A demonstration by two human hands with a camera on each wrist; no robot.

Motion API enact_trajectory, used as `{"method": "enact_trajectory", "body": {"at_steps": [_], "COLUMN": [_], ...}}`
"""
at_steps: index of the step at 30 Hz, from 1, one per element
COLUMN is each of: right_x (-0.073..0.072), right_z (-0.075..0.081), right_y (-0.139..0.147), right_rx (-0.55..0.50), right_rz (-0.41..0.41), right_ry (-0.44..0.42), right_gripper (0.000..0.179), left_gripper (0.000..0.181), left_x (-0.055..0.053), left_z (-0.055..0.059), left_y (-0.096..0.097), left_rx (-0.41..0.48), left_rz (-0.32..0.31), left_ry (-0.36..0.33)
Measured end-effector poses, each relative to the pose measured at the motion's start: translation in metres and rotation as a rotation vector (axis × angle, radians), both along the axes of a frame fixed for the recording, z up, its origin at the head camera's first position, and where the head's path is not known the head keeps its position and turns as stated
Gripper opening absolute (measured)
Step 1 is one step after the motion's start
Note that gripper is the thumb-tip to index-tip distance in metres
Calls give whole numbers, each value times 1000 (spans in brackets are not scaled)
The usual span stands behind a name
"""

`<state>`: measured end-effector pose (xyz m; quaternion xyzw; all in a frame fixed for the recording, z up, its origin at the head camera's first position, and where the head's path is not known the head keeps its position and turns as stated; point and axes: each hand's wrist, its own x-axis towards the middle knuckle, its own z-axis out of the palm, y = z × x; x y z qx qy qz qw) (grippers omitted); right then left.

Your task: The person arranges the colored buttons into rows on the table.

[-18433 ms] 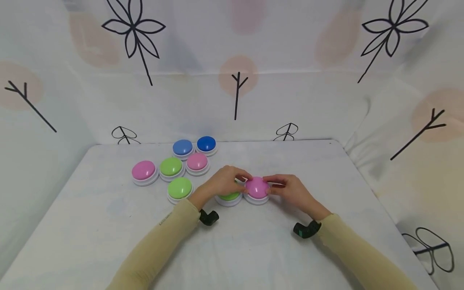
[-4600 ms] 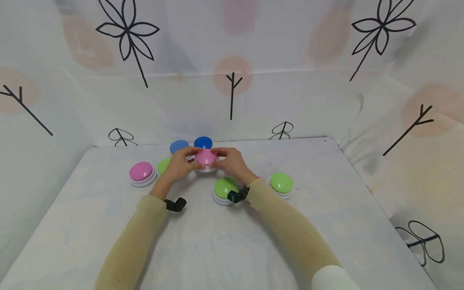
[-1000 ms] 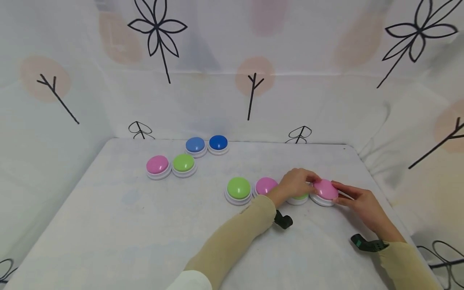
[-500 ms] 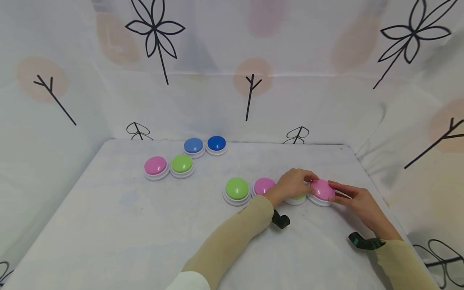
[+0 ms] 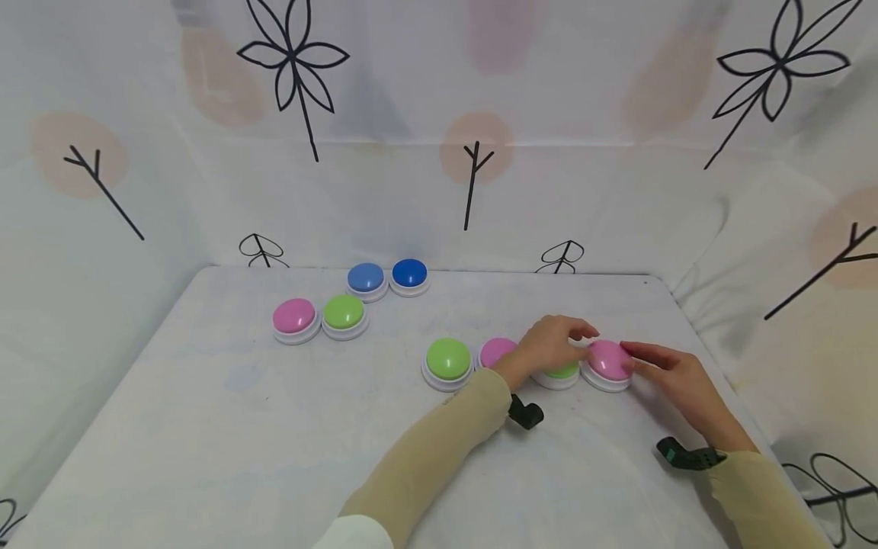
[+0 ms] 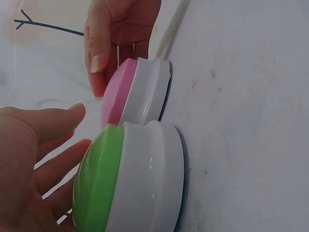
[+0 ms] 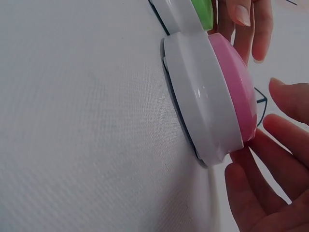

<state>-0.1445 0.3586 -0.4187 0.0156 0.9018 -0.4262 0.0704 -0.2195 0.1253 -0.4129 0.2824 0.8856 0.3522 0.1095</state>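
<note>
At the right end of a row of dome push buttons on white bases stands a pink push button point(image 5: 609, 360). My right hand point(image 5: 675, 377) is beside its right side, fingers loosely extended; in the right wrist view the thumb is clear of the pink dome point(image 7: 236, 89), and a fingertip seems to touch its edge. My left hand point(image 5: 552, 343) hovers over the neighbouring green push button point(image 5: 564, 372), partly hiding it. In the left wrist view its fingers are spread behind the green dome point(image 6: 99, 179), holding nothing. The two bases sit side by side, seemingly touching.
Further left in the row are a green button point(image 5: 448, 358) and a pink button point(image 5: 497, 351) partly behind my left wrist. Farther back stand another pink button point(image 5: 293, 316), a green one point(image 5: 344, 311), a light blue one point(image 5: 366, 277) and a dark blue one point(image 5: 409, 273).
Earlier, both hands carried a pink button, and buttons moved from the left group into the right row. In the last half second both hands loosened from the row's end pink button, the left drawing leftward.
</note>
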Motion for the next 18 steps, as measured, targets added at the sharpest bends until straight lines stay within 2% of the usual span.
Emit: {"method": "enact_trajectory", "body": {"at_steps": [5,11,18], "right_x": [-3,-12,-20], "right_z": [-2,-3,2], "right_y": [-2,-4,-11], "right_rx": [-4,27,31], "right_rz": [-51,-72,-94], "right_ry": [-4,43,38], "right_gripper": [72,68,67], "left_gripper": [33,27,28], "left_x": [-2,-4,-9], "left_z": [4,10,14], "left_y": [-8,-20,-41], "left_rx": [19,49,95], "left_rz": [-17,-26,-48], "left_ry": [15,-7,1]}}
